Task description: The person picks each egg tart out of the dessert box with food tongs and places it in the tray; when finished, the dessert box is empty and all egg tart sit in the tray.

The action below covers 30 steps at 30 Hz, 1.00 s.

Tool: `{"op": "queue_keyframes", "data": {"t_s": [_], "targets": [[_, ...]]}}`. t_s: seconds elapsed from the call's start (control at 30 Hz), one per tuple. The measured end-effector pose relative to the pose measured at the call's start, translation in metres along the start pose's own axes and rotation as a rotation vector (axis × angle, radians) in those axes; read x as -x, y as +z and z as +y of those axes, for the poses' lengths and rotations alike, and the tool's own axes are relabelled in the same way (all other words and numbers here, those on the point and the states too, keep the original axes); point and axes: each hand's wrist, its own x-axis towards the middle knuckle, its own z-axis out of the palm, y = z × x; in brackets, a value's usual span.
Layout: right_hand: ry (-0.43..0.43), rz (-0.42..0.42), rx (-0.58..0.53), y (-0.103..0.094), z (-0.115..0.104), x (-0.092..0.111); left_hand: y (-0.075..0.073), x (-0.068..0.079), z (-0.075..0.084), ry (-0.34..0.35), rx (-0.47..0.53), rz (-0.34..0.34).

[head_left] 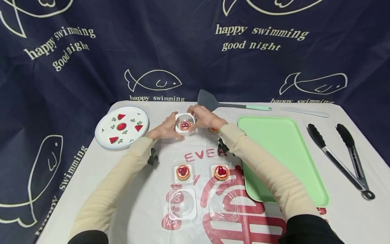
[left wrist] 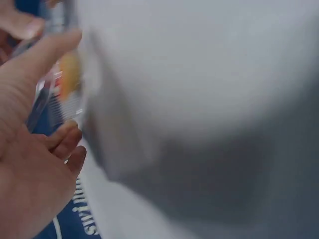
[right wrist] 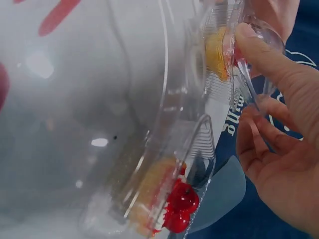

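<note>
At the far middle of the table, a small cherry tart (head_left: 185,126) sits in a clear plastic box. Over it is the clear domed lid (right wrist: 271,37), pinched between the thumb and fingers of my right hand (head_left: 205,118). My left hand (head_left: 166,128) is at the box's left side, its thumb stretched along the near side; the left wrist view shows its fingers loosely bent. Partly behind my right wrist is another boxed cherry tart (right wrist: 182,206). Nearer, two more tarts, a left one (head_left: 182,172) and a right one (head_left: 221,172), sit in clear boxes with flat-lying lids.
A white plate with watermelon pictures (head_left: 134,137) lies at the left. Right of the boxes is a green tray (head_left: 274,135), with black-tipped tongs (head_left: 344,166) beyond it. A grey spatula (head_left: 207,100) and a pale knife (head_left: 304,112) lie along the back edge by the dark curtain.
</note>
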Motion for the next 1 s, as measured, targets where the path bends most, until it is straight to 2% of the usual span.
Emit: {"op": "queue_keyframes", "data": {"t_s": [0.1, 0.17, 0.27, 0.37, 0.47, 0.57, 0.77, 0.83, 0.93, 1.0], "targets": [[-0.025, 0.032, -0.021, -0.003, -0.001, 0.005, -0.009, 0.005, 0.003, 0.07, 0.011, 0.03], [-0.046, 0.061, -0.039, -0.007, -0.002, 0.008, -0.015, 0.008, 0.004, 0.149, 0.001, 0.071], [-0.078, 0.098, -0.058, -0.011, -0.004, 0.013, -0.02, 0.01, 0.004, 0.252, -0.065, 0.13], [-0.097, 0.109, -0.092, -0.014, -0.005, 0.017, -0.021, 0.012, 0.005, 0.3, -0.134, 0.172], [-0.065, 0.09, -0.191, -0.016, -0.003, 0.022, -0.02, 0.017, 0.006, 0.331, -0.203, 0.209], [0.019, 0.018, -0.367, -0.02, -0.002, 0.028, -0.018, 0.023, 0.006, 0.383, -0.292, 0.273], [0.217, -0.257, -0.819, -0.02, -0.007, 0.034, -0.009, 0.033, 0.008, 0.52, -0.48, 0.438], [0.26, -0.302, -0.922, -0.018, -0.008, 0.035, -0.007, 0.035, 0.008, 0.551, -0.512, 0.467], [0.268, -0.307, -0.994, -0.016, -0.01, 0.037, -0.004, 0.038, 0.007, 0.54, -0.492, 0.464], [0.23, -0.288, -0.964, -0.014, -0.011, 0.04, -0.004, 0.042, 0.007, 0.482, -0.36, 0.405]]}}
